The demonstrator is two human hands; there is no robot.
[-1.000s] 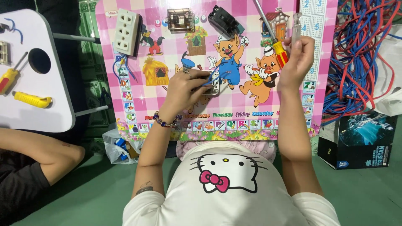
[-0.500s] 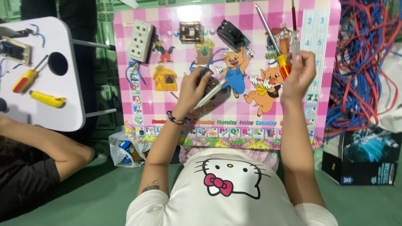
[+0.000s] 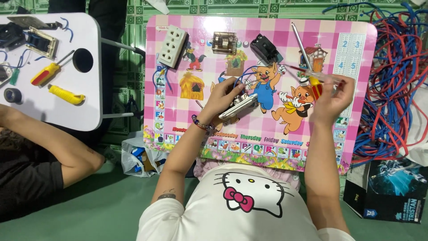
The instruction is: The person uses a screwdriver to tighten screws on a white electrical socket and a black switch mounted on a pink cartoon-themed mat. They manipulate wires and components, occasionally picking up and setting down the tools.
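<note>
left hand [image 3: 223, 96] grips a small metal switch part [image 3: 238, 106] over the pink table [image 3: 267, 129]; right hand [image 3: 331, 96] pinches a clear-handled screwdriver [image 3: 312, 76], near red-blue wires [image 3: 392, 80].

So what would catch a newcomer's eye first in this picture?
The bright pink cartoon table in the middle, where the left hand grips a pale socket part and the right hand holds a screwdriver. Next, the tangle of red and blue wires at the right, and a white table with yellow tools at the left.
</note>
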